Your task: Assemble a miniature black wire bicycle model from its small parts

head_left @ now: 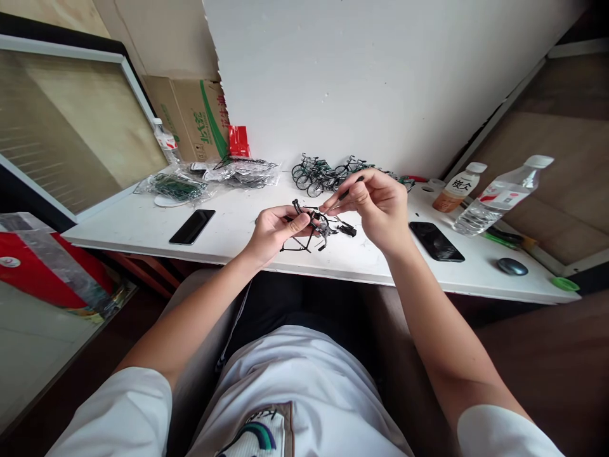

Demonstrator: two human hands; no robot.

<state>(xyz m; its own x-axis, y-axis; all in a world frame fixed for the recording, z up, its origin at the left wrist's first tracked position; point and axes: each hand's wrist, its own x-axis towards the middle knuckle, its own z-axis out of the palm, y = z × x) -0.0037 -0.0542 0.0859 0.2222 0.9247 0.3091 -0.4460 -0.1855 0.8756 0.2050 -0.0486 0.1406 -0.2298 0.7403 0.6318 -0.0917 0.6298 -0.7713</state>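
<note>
Near the table's front edge, my left hand (276,231) pinches a small black bicycle frame (304,246) between thumb and fingers. My right hand (378,203) is just to the right and a little higher, its fingers closed round the dark handle of a thin screwdriver (351,188). The tool slants down toward the frame; its tip is too small to make out. A small black part (346,230) lies on the table below my right hand. Behind my hands stand several assembled miniature bicycles (316,174), partly hidden by my right hand.
Clear bags of parts (181,185) and a phone (191,227) lie left on the white table (238,244). Another phone (436,241), a brown drink bottle (459,187), a water bottle (504,197) and a mouse (512,266) are at the right. A cardboard box (188,117) stands behind.
</note>
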